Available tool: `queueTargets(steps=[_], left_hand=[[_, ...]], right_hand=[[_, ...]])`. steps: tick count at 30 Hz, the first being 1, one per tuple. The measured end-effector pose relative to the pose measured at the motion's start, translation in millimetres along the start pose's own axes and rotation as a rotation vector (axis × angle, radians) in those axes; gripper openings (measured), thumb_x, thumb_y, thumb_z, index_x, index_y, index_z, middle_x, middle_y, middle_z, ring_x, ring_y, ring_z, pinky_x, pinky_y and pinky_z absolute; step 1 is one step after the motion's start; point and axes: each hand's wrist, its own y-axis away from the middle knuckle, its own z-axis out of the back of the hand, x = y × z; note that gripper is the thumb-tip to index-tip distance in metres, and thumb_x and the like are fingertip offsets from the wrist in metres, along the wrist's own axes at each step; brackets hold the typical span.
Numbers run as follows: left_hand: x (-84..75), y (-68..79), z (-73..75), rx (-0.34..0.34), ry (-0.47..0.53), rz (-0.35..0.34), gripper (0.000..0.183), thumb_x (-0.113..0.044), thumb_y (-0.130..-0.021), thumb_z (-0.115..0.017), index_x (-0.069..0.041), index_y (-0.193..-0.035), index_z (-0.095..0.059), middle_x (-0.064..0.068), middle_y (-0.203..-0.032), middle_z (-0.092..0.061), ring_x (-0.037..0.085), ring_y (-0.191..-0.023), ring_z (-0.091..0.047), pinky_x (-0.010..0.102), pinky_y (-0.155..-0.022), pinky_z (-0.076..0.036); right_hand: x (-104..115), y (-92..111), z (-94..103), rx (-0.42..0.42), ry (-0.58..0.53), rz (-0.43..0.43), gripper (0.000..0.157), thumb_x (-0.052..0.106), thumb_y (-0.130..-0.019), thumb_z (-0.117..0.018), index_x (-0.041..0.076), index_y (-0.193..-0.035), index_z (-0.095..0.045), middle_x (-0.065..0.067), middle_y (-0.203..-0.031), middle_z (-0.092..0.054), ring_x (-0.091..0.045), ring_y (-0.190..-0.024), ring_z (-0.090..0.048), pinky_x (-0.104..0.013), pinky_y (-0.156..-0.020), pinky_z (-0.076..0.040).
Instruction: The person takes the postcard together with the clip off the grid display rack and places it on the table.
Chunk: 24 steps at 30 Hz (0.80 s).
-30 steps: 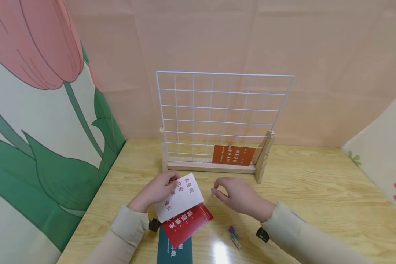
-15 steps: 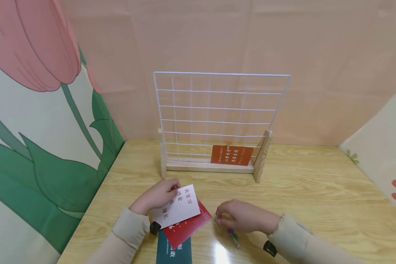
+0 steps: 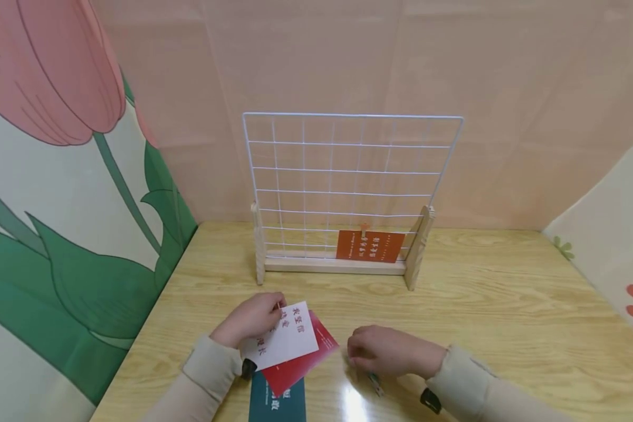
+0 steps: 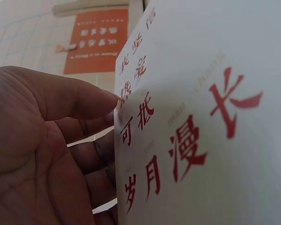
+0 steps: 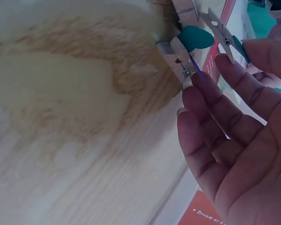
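My left hand [image 3: 253, 319] pinches a white card [image 3: 290, 340] by its edge; in the left wrist view the card [image 4: 206, 117] carries red Chinese characters. Lower down lies a red card [image 3: 316, 354], partly covered by the white one, over a dark green card [image 3: 278, 407]. Between thumb and forefinger, my right hand [image 3: 392, 350] pinches a small wooden clothespin [image 5: 221, 33] with a green decoration. Its other fingertips are by more clothespins [image 5: 177, 61] on the table, one with a green piece, and a purple bit shows there.
A white wire grid [image 3: 343, 158] stands on a wooden base [image 3: 332, 266] at the back of the table [image 3: 506, 305]. An orange-red card [image 3: 370, 247] hangs low on the grid, held by a clothespin with an orange top [image 3: 365, 227].
My right hand has come down toward the front of the table, to the loose clothespins, still pinching one. The left hand with the white card has lowered slightly over the red card.
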Motion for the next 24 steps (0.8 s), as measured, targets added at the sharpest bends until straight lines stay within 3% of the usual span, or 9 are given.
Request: queueTargets(steps=[14, 24], left_hand=[[5.7, -3.1, -9.9, 0.009, -0.052, 0.049, 0.010, -0.022, -0.097, -0.071, -0.014, -0.095, -0.066, 0.001, -0.084, -0.061, 0.020, -0.074, -0.059, 0.034, -0.064, -0.051], [6.7, -6.7, -10.8, 0.073, -0.071, -0.004, 0.010, -0.023, -0.097, -0.071, -0.013, -0.098, -0.069, -0.001, -0.087, -0.062, 0.019, -0.075, -0.058, 0.035, -0.067, -0.050]], right_hand=[[-2.4, 4.2, -3.9, 0.014, -0.002, -0.028, 0.011, 0.025, -0.100, -0.069, 0.020, -0.090, -0.069, 0.017, -0.082, -0.054, 0.001, -0.072, -0.050, -0.024, -0.068, -0.050], [-1.9, 5.3, -7.2, -0.004, 0.030, -0.038, 0.009, 0.022, -0.099, -0.070, 0.019, -0.092, -0.069, 0.015, -0.082, -0.054, 0.000, -0.073, -0.049, -0.025, -0.069, -0.050]])
